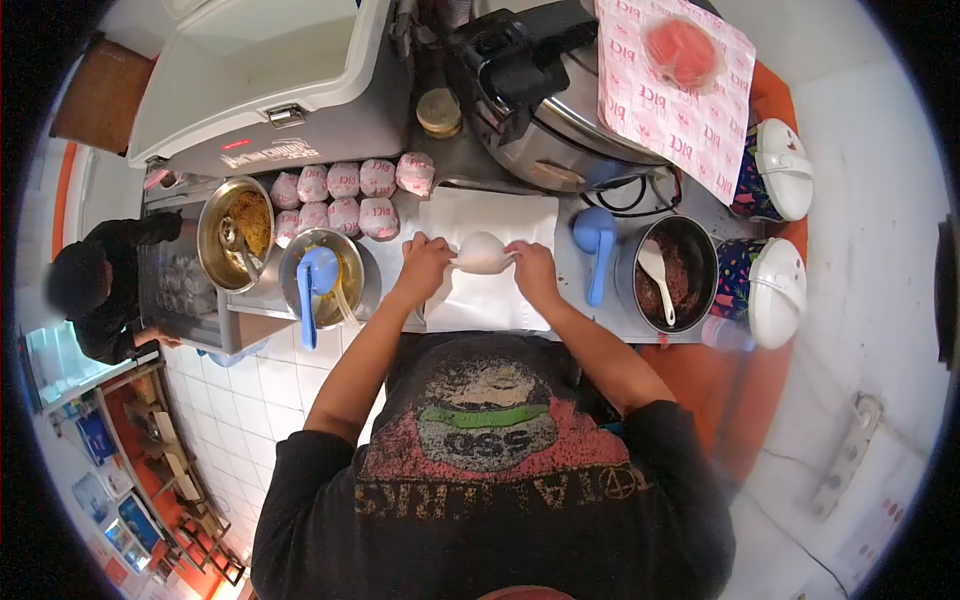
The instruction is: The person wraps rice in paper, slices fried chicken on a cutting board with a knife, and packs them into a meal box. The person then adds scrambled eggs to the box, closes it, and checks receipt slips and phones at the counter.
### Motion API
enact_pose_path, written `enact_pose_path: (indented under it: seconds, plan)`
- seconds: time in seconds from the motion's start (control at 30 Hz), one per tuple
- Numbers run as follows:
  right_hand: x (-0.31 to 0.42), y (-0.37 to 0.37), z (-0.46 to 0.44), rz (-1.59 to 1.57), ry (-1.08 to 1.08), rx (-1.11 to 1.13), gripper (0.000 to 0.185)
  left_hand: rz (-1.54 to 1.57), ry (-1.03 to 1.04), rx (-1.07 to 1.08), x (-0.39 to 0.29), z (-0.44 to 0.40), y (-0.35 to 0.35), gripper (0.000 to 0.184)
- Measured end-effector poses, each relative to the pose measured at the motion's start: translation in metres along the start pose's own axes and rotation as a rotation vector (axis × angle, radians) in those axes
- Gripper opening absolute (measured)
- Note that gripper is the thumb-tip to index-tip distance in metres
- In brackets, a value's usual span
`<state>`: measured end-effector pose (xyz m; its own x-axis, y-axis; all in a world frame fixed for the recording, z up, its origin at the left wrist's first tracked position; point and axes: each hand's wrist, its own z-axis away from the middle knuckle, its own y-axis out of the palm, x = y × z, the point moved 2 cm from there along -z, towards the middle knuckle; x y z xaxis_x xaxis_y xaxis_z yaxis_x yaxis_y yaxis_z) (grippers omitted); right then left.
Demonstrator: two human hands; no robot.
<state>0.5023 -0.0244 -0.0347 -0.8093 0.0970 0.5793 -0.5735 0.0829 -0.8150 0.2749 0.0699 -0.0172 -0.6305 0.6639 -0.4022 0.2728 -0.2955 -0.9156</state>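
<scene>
A white rounded bundle (482, 253) with gathered ends is held level over a white sheet (492, 308) on the counter in front of me. My left hand (426, 266) pinches its left end. My right hand (533, 270) pinches its right end, fingers closed together. What is inside the bundle cannot be made out. Beside my left hand stands a metal bowl (352, 270) with a blue scoop (319, 275) in it. To the right of my right hand lies another blue scoop (597, 245).
Several paper-wrapped balls (343, 180) sit behind the bowls, before a grey cooler box (300, 140). A dark pot (648, 300) with a white paddle is at right. Printed wrapping sheets (640, 115) rest on a large cooker (555, 150). A person (100, 285) is at far left.
</scene>
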Motion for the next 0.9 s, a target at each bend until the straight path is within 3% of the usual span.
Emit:
enact_pose_path:
  seconds: [0.07,0.2,0.27,0.3,0.37,0.4,0.47,0.5,0.53,0.6,0.73,0.83,0.9]
  plan:
    - [0.002,-0.003,-0.022,-0.183,0.302,0.07,0.018,0.149,-0.086,0.12,0.009,-0.014,0.003,0.024]
    - [0.011,0.002,-0.056,0.016,0.185,-0.022,0.01,0.046,-0.252,0.232,-0.01,-0.035,0.0,0.022]
    - [0.023,-0.004,-0.067,0.386,0.022,-0.019,0.011,-0.084,-0.295,-0.098,-0.026,-0.036,-0.008,0.017]
    - [0.024,-0.002,-0.069,0.388,0.023,-0.024,0.011,-0.167,-0.278,-0.082,-0.034,-0.035,-0.015,0.011]
    - [0.016,0.007,-0.068,0.216,0.282,0.145,0.012,-0.164,-0.227,-0.098,-0.033,-0.021,-0.006,0.011]
    - [0.016,0.01,-0.067,0.221,0.29,0.132,0.012,-0.16,-0.18,-0.111,-0.033,-0.015,0.0,0.011]
    - [0.016,0.016,-0.059,0.044,0.559,0.081,0.017,-0.169,-0.12,-0.127,-0.038,0.0,0.01,0.014]
    - [0.03,0.001,-0.057,-0.07,0.673,0.128,0.028,-0.181,-0.08,-0.134,-0.04,0.002,0.013,0.017]
    - [0.04,0.002,-0.059,-0.069,0.675,0.126,0.028,-0.179,-0.077,-0.133,-0.04,0.002,0.016,0.017]
    - [0.061,0.009,-0.054,-0.05,0.754,0.078,0.052,-0.173,-0.04,-0.166,-0.043,0.014,0.019,0.023]
    - [0.09,0.019,-0.032,0.112,0.572,0.022,0.071,-0.1,-0.092,-0.049,-0.039,0.021,0.014,0.034]
    - [0.085,0.034,-0.017,-0.242,0.426,-0.301,0.067,0.172,-0.174,-0.07,-0.035,0.027,0.013,0.04]
    - [0.078,0.032,-0.015,-0.307,0.35,-0.307,0.067,0.39,-0.206,-0.128,-0.033,0.027,0.009,0.042]
